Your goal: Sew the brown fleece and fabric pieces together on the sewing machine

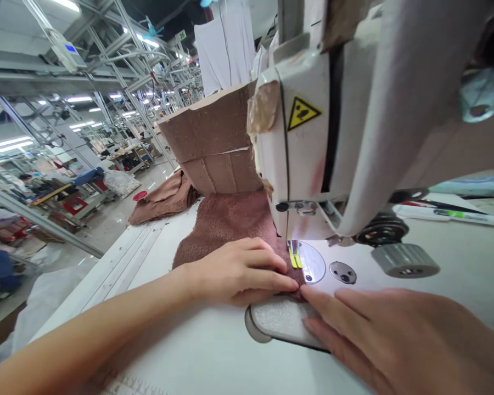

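Observation:
A piece of brown fleecy fabric lies on the white bed of a sewing machine. Its narrow near end passes by the yellow presser foot. My left hand rests flat on this fabric, fingers stretched toward the foot. With its index fingertip, my right hand touches the near edge of the cloth, close to my left fingertips. The right thumb lies lower, apart from that fingertip, over the metal slide plate. The needle's tip cannot be made out.
Behind the fabric stands a brown cardboard shield. A folded brown fabric pile sits at the table's left edge. A thread-tension knob or bobbin winder juts out at right, near several pens. A printed ruler runs along the front.

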Motion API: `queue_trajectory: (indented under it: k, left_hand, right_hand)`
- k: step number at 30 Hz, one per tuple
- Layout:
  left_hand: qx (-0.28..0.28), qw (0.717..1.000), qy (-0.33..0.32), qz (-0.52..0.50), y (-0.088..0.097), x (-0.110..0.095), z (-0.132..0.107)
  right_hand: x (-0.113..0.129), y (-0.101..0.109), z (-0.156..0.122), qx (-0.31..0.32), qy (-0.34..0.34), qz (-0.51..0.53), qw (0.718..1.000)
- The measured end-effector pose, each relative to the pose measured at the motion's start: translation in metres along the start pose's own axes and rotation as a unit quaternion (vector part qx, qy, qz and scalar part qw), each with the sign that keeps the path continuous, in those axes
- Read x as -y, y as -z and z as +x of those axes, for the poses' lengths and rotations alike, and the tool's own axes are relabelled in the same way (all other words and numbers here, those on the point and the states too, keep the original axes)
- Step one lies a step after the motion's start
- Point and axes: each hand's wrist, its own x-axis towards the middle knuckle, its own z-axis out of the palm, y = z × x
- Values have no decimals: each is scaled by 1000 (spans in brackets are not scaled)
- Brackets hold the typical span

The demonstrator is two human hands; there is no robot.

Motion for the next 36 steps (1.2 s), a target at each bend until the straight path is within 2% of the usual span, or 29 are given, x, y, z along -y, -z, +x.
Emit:
queue_trajectory:
  k: [7, 12, 19, 22, 26, 28, 29, 30, 31, 33, 34, 35, 36]
  left_hand:
    - [-46, 998, 12, 29, -3, 25, 4]
    - [-45, 998, 25, 41, -4, 24, 4]
    - [-63, 995, 79, -15, -4, 24, 0]
    - [-71, 991, 111, -24, 0, 1, -10]
    - [-26, 990, 86, -111, 11, -67, -31]
    - [-37, 979, 113, -167, 20, -101, -45]
    - [-63, 970, 169, -166, 25, -114, -52]
    - [-89, 953, 254, -139, 30, -122, -61]
    - [-102, 923, 360, -88, 36, -126, -70]
    - [-83, 826, 557, 40, 47, -122, -90]
    - [-54, 780, 618, 82, 52, -117, -100]
    - [-30, 753, 650, 100, 57, -110, -108]
    - [-8, 741, 664, 100, 61, -103, -115]
  right_hand:
    - [-8, -4, 3, 2, -14, -8, 1000]
    - [-6, -5, 1, 5, -5, 10, 1000]
    - [-8, -6, -3, 30, -1, -9, 1000]
    - [-10, -4, -5, 34, -9, -13, 999]
    - [-10, -5, -7, 54, -50, -5, 997]
    - [-10, -7, -9, 69, -71, 5, 995]
    - [-9, -8, -10, 76, -81, 10, 994]
    - [-9, -8, -11, 84, -89, 15, 992]
    - [-9, -9, -12, 93, -96, 20, 991]
    - [-10, -8, -14, 110, -105, 28, 988]
    - [-10, -8, -14, 118, -108, 32, 987]
    - [-11, -7, -15, 126, -109, 36, 985]
    - [-12, -6, -15, 133, -109, 40, 984]
